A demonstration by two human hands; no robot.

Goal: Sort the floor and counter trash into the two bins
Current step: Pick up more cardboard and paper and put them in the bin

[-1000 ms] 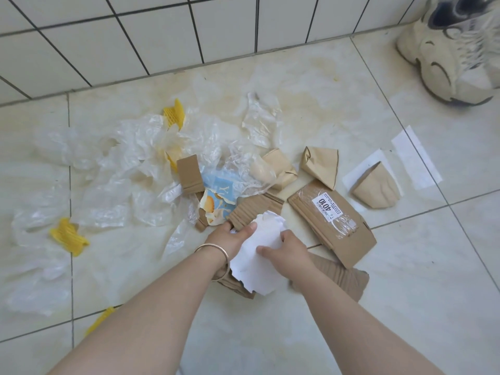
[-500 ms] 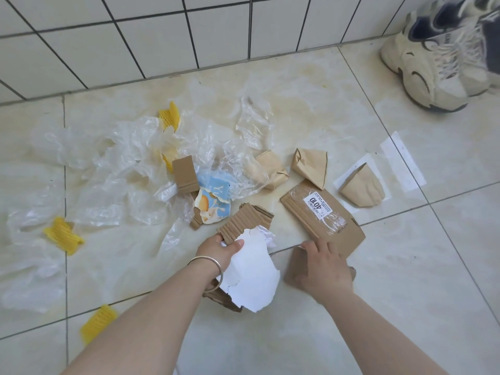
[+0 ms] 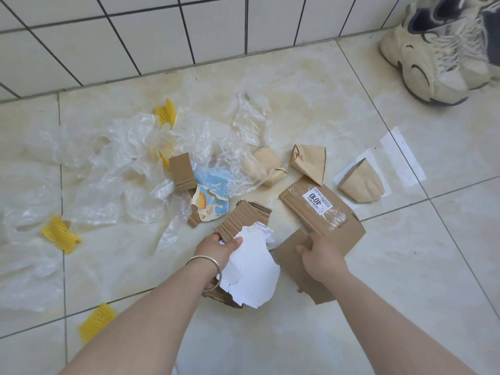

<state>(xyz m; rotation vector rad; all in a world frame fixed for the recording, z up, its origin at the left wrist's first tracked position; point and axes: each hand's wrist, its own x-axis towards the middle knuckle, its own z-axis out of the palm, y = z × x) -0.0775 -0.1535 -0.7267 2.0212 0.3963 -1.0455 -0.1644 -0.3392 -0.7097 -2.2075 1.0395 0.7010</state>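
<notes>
Since the earlier frame, the right hand [image 3: 319,253] is curling onto the flat cardboard piece [image 3: 295,269], its long axis running toward the labelled cardboard [image 3: 322,212] just beyond. The left hand [image 3: 219,246] is gripping white paper [image 3: 251,269] with corrugated scraps [image 3: 243,219]. No bins are showing.

The person is wearing no sleeves; both forearms are showing bare. The left hand [image 3: 216,249] is wearing a thin silver bangle [image 3: 209,269] at the wrist. The right hand [image 3: 322,255] is wearing nothing.
</notes>
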